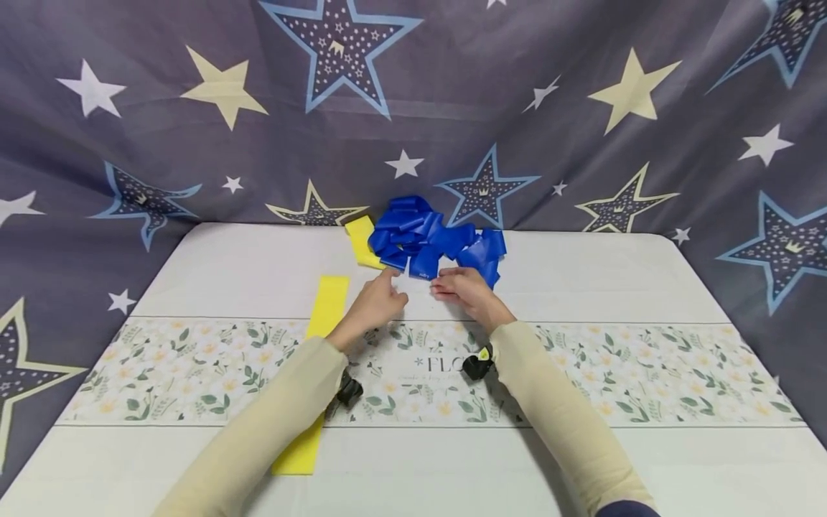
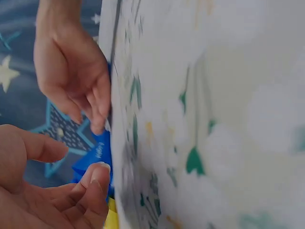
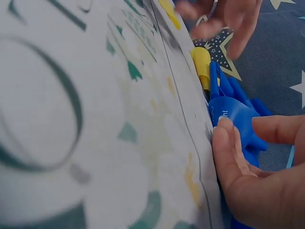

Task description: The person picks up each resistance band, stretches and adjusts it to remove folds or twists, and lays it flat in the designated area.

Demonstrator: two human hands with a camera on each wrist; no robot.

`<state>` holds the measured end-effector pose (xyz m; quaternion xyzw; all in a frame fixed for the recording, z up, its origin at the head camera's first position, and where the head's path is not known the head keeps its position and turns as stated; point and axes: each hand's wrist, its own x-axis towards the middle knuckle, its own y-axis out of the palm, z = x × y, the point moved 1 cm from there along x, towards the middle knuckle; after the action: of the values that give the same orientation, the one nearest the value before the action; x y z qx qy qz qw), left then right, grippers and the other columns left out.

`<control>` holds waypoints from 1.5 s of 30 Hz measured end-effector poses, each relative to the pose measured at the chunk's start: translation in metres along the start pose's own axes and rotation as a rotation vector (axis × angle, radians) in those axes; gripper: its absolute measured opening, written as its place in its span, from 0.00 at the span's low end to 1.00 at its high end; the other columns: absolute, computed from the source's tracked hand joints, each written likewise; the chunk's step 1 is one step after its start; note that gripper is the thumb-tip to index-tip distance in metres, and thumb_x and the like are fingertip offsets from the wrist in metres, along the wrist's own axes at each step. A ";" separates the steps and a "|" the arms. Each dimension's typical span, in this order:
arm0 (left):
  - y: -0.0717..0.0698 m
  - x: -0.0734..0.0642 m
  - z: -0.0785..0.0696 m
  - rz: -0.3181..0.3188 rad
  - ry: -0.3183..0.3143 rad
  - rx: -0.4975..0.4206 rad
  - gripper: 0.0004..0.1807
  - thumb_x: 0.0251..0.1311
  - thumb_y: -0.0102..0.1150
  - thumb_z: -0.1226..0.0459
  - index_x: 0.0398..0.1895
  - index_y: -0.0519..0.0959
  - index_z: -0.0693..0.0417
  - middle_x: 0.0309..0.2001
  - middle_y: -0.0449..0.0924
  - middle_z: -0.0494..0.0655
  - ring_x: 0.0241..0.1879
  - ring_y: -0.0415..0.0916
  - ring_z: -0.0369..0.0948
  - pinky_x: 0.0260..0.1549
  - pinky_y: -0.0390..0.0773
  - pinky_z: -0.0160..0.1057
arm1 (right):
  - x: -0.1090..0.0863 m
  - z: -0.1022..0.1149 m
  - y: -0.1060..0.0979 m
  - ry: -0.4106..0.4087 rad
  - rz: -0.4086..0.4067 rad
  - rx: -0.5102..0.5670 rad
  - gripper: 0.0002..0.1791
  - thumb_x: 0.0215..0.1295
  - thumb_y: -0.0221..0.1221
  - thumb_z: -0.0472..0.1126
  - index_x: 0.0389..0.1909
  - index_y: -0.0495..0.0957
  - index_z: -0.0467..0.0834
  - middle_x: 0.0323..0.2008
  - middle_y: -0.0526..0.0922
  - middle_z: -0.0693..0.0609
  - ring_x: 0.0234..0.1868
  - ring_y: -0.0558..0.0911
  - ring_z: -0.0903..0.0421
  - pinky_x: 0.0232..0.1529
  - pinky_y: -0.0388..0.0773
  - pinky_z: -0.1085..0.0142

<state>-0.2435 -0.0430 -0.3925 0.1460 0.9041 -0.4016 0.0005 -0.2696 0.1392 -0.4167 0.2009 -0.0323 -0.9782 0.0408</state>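
Note:
A heap of glossy blue flat bands (image 1: 407, 226) lies at the back of the table, with small pale print on one end. My left hand (image 1: 376, 303) hovers in front of the heap's left part, fingers loosely bent and nothing between them. My right hand (image 1: 474, 294) is at the heap's near right edge. In the right wrist view its fingers (image 3: 226, 143) extend beside a printed blue end; whether they touch it I cannot tell. A folded yellow band (image 1: 362, 240) sits against the heap's left side. Another yellow strip (image 1: 328, 305) lies flat, partly under my left forearm.
The white tablecloth (image 1: 646, 280) has a floral stripe (image 1: 194, 366) with lettering across its middle. Behind the table hangs a dark star-patterned curtain (image 1: 452, 129). Small black devices (image 1: 478, 365) sit at both wrists.

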 end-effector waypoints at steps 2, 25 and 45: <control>0.004 0.013 0.000 0.000 -0.009 -0.018 0.29 0.62 0.49 0.64 0.67 0.61 0.62 0.43 0.80 0.58 0.37 0.78 0.47 0.38 0.77 0.44 | 0.000 0.000 -0.002 0.013 0.006 0.008 0.26 0.67 0.50 0.28 0.65 0.60 0.29 0.47 0.77 0.39 0.31 0.82 0.62 0.39 0.81 0.72; 0.010 0.036 -0.011 -0.209 0.074 -0.188 0.05 0.59 0.56 0.68 0.32 0.78 0.63 0.35 0.80 0.55 0.37 0.75 0.47 0.41 0.75 0.42 | -0.008 0.000 0.001 -0.006 0.017 -0.009 0.24 0.66 0.48 0.27 0.64 0.64 0.31 0.42 0.78 0.45 0.31 0.81 0.60 0.34 0.81 0.72; -0.012 0.027 -0.033 -0.313 0.002 -0.319 0.11 0.60 0.60 0.63 0.36 0.84 0.65 0.39 0.85 0.57 0.36 0.77 0.45 0.33 0.74 0.34 | -0.022 -0.002 0.009 -0.059 0.059 0.094 0.14 0.66 0.54 0.31 0.53 0.70 0.37 0.30 0.83 0.53 0.32 0.85 0.59 0.41 0.82 0.66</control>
<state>-0.2688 -0.0200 -0.3646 0.0022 0.9678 -0.2486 -0.0397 -0.2484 0.1325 -0.4095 0.1729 -0.0852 -0.9795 0.0590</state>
